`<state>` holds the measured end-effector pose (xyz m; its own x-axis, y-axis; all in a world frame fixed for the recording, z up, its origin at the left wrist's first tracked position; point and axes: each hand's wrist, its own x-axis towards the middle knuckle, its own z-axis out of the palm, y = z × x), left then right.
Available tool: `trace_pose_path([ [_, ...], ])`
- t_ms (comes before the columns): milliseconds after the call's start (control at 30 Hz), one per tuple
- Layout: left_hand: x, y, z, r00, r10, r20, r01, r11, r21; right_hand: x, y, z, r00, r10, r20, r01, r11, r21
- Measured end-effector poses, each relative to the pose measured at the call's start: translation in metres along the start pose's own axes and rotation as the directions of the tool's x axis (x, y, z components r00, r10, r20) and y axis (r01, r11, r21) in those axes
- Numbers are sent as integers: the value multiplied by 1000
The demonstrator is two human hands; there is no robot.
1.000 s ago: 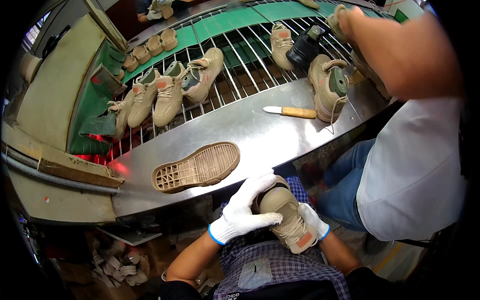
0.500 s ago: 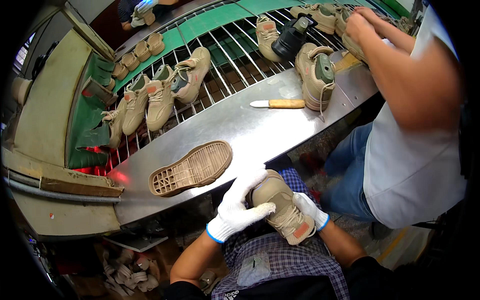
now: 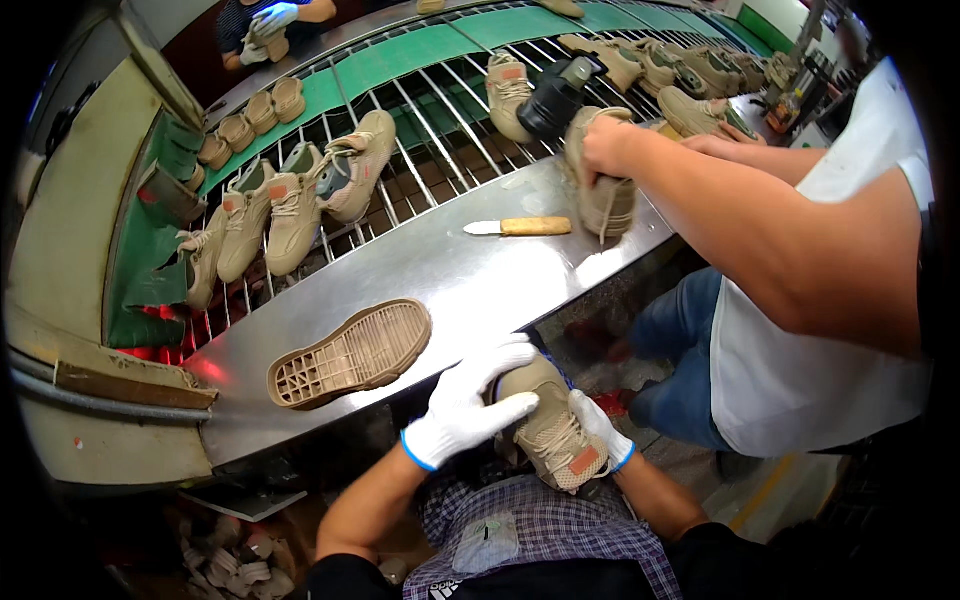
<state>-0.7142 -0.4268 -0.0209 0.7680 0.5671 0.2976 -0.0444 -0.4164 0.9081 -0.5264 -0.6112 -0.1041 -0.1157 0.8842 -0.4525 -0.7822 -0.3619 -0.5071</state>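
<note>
A tan lace-up shoe [image 3: 560, 440] is held above my lap, its toe pointing away and its reddish tongue patch toward me. My left hand [image 3: 462, 408], in a white knit glove with a blue cuff, curls round the toe with the thumb lying over the top. Along the shoe's right side, my gloved right hand [image 3: 602, 432] grips it; some of its fingers are hidden. Past my left hand, a loose tan rubber sole [image 3: 352, 352] lies on the metal bench [image 3: 470, 290], its gridded side up.
A short knife [image 3: 535, 227] with a wooden handle lies on the bench. Beyond it, several tan shoes [image 3: 295, 215] stand on a rod conveyor [image 3: 420, 135]. At right, a co-worker's arm [image 3: 720, 190] reaches across the bench. Another person [image 3: 270, 30] handles a shoe part at the far side.
The co-worker's hand has come down onto the shoe beside the knife and tilts it. My view has shifted slightly right; both my hands keep hold of their shoe.
</note>
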Motion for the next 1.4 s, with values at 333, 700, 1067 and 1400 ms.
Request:
trace_pose_path([
  [333, 34, -18, 2, 960, 12, 281, -35, 996, 77, 3, 9, -8, 983, 19, 184, -92, 912, 399],
  [700, -13, -37, 6, 955, -46, 292, 66, 996, -56, 19, 8, -45, 996, 2, 88, -54, 800, 598],
  [1067, -20, -21, 7, 946, -264, 190, 320, 863, -392, 16, 20, -20, 982, -5, 188, -92, 860, 502],
  [1400, -32, -11, 6, 958, -249, 146, 280, 924, -260, 17, 39, -27, 989, -71, 127, -39, 711, 703],
])
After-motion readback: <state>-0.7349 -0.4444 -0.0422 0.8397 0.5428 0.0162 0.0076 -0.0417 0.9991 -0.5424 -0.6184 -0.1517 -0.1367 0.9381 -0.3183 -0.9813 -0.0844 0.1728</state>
